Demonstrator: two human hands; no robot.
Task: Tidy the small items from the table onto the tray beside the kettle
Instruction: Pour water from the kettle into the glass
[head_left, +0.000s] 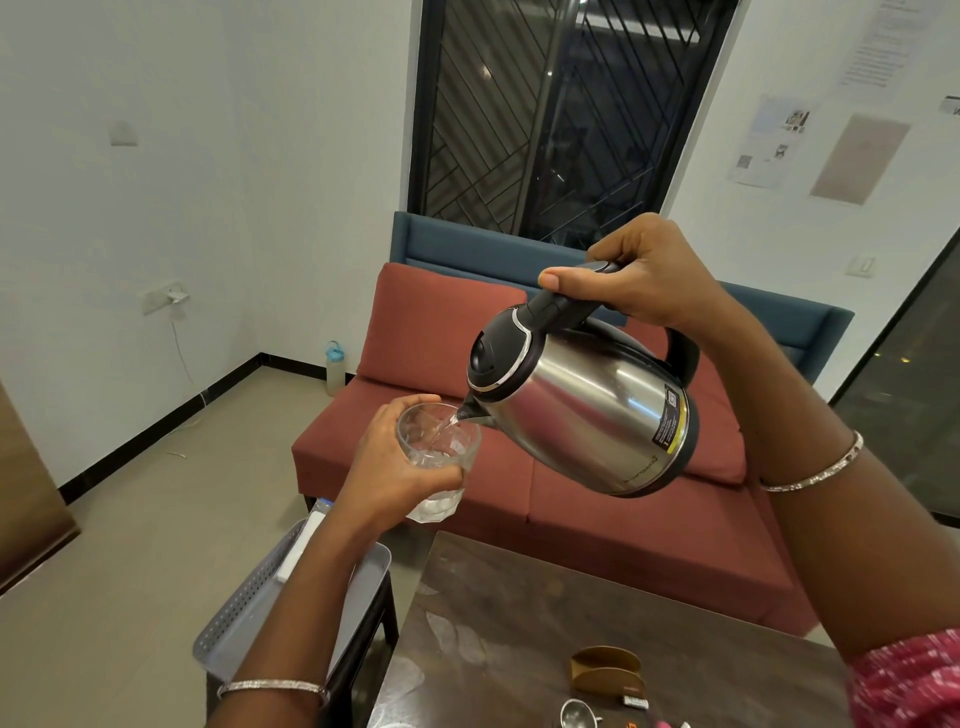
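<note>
A person tips a steel kettle (582, 410) held by its black handle in the right hand (644, 280), fingers wrapped tight, sending a thin stream of water from the spout into a clear glass (439, 457) gripped around its lower half by the left hand (395, 467). Kettle and glass are raised well above the dark table (493, 634), in front of a red sofa (431, 332). Left of the kettle and lower, a grey perforated tray (234, 618) sits on a stand beside the table, partly hidden by the left forearm. Below the kettle, on the table's near edge, lie a brown holder (605, 670), a small metal piece (574, 714) and other small items, none yet on the tray. A clean pour likely calls for a gentle tilt, the spout kept over the rim, and levelling off before the glass fills.
</note>
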